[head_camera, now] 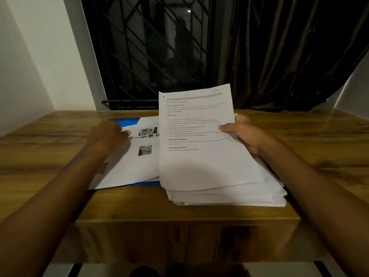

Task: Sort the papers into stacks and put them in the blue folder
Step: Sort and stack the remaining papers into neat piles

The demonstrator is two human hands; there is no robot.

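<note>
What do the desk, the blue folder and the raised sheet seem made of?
Desk: wood or wood-look laminate; streaky brown grain, slight sheen. Blue folder: perhaps plastic or coated card; smooth even colour, too blurred to settle. Raised sheet: thin matte printed paper; it curves limply.

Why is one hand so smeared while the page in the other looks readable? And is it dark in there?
Head view: the left hand is blurred, so its fingers can't be made out. The printed sheet pinched by the right hand is sharper, with legible headings and soft small text. Head view: the light is dim and warm, the window is black, and the wide-angle lens bends the table edges.
</note>
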